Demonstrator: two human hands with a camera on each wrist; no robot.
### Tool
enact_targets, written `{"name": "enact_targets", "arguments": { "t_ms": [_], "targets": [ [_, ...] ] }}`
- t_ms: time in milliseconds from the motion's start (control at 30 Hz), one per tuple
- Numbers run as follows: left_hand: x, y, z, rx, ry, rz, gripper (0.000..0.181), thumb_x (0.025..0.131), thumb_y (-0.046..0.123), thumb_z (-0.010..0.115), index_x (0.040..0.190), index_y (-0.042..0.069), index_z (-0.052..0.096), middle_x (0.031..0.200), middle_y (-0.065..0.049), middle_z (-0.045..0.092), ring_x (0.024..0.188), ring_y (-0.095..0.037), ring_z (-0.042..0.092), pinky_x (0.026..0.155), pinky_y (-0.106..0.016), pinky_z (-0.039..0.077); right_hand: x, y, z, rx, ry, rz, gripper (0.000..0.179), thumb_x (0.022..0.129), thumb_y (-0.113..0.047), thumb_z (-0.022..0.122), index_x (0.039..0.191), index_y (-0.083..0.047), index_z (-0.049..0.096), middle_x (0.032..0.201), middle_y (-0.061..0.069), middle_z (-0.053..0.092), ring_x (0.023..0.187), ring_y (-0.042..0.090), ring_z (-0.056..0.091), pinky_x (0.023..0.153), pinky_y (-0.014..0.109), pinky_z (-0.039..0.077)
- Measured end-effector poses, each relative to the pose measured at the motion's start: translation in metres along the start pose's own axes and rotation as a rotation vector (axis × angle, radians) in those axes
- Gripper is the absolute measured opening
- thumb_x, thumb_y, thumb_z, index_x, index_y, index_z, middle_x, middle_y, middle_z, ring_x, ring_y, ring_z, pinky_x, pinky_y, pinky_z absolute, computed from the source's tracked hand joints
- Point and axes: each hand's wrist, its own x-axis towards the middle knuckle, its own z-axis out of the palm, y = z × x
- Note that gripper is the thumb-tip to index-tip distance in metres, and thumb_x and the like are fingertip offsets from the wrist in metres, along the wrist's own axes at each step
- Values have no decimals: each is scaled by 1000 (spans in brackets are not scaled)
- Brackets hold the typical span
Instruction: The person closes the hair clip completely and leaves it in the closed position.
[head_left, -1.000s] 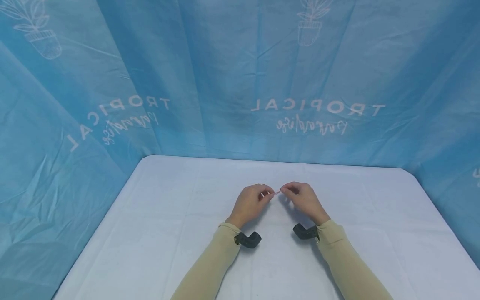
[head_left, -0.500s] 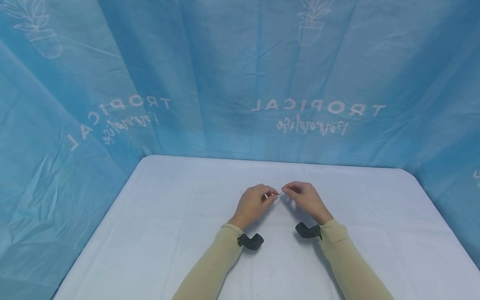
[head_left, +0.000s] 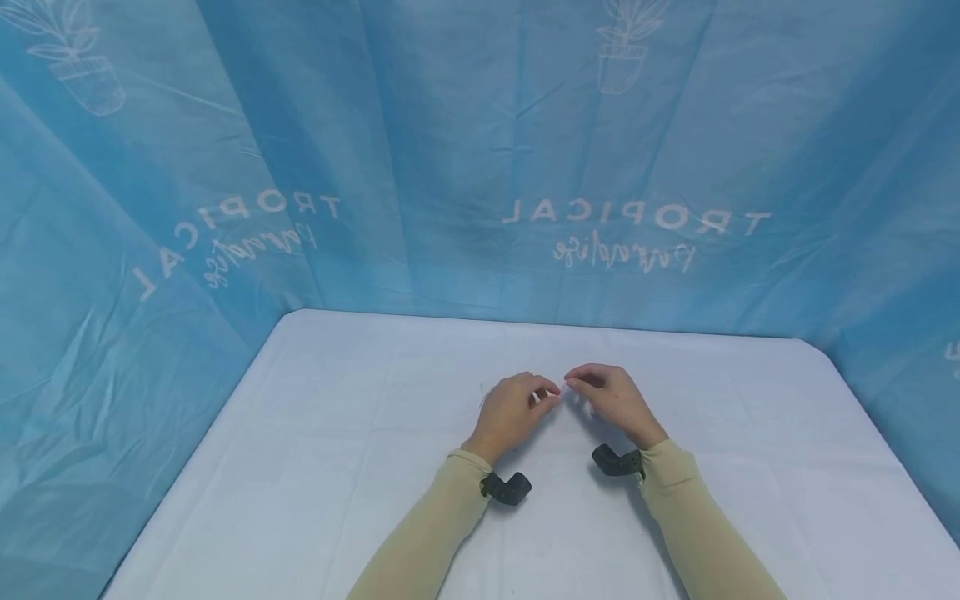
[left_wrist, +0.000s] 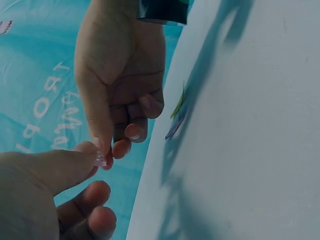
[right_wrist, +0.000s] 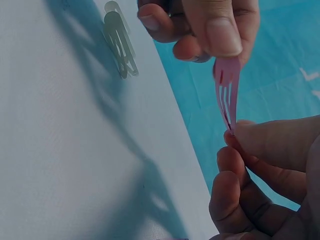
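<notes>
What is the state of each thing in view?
Pink clip: pinched at both ends; whether snapped open, unclear.
Left hand: pinching one end.
Right hand: pinching the other.
Pale clips: lying on white table.
Green piece: lying there too.
Purple piece: lying there too.
Blue curtain: hanging, creased.

Left arm [head_left: 423, 533]: is reaching forward and slanting in toward the middle.
Right arm [head_left: 705, 529]: is reaching forward too, slanting in from the other side.
Left hand [head_left: 512, 418]: is pinching with its thumb [right_wrist: 220, 32] and pointer finger.
Right hand [head_left: 615, 404]: is pinching the same way, its other fingers [right_wrist: 229, 192] curling loosely.
Fingertips [head_left: 557, 391]: are facing each other, just a little apart.
</notes>
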Motion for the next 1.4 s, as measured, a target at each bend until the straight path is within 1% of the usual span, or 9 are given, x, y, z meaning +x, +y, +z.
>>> {"name": "enact_targets", "arguments": {
  "t_ms": [67,167,467,600,733,900,1067,1267,1400],
  "targets": [
    [0,1,1,14,11,3,18,95,31,71,107,18,76,87,6,68,71,-3,54,63,-18,43,0,1,-1,13,-3,-16,27,98,-22,66,114,0,70,104,17,70,56,21,55,55,31,46],
    [2,2,4,41,20,-2,20,94,33,72,105,18,77,85,7,68,70,-3,55,62,-18,44,0,1,-2,20,-2,-26,27,98,-21,66,114,1,70,102,18,70,54,22,55,55,31,46],
    [7,9,11,104,-8,-34,21,93,33,74,105,15,78,90,6,71,79,-7,63,68,-21,49,2,1,-7,-30,11,-10,24,97,-18,67,113,-1,71,108,18,70,61,22,60,62,31,48],
    [9,12,14,129,-5,-47,23,92,33,75,106,15,78,90,7,71,84,-9,66,71,-23,50,3,2,-8,-45,12,-11,24,98,-18,67,114,-2,71,109,18,70,61,20,60,63,31,47],
    [10,16,17,149,6,-67,24,91,33,76,105,15,78,88,7,70,83,-9,65,68,-23,50,4,4,-8,-51,16,-6,23,98,-17,67,114,-2,71,106,18,71,60,20,61,62,32,46],
    [11,20,21,165,5,-112,23,89,33,78,104,16,79,86,7,69,78,-9,64,60,-23,47,5,7,-8,-75,27,-5,22,98,-17,66,113,-2,71,104,17,71,61,20,61,63,33,46],
    [11,24,24,186,-7,-130,23,88,33,78,103,15,78,85,7,68,76,-9,64,60,-23,47,5,9,-9,-93,33,-15,21,97,-17,67,112,-3,72,104,17,72,62,19,63,64,33,46],
    [11,27,30,218,13,-121,23,88,34,78,102,15,78,82,7,68,75,-9,64,60,-24,47,5,11,-9,-163,50,-41,19,96,-16,67,110,-4,73,102,16,73,68,17,63,70,34,45],
    [12,30,33,214,11,-150,23,89,34,77,103,16,78,82,6,68,74,-10,64,59,-25,48,4,12,-9,-233,63,-76,17,96,-13,67,108,-3,74,100,15,74,73,17,64,68,34,46]
  ]
}}
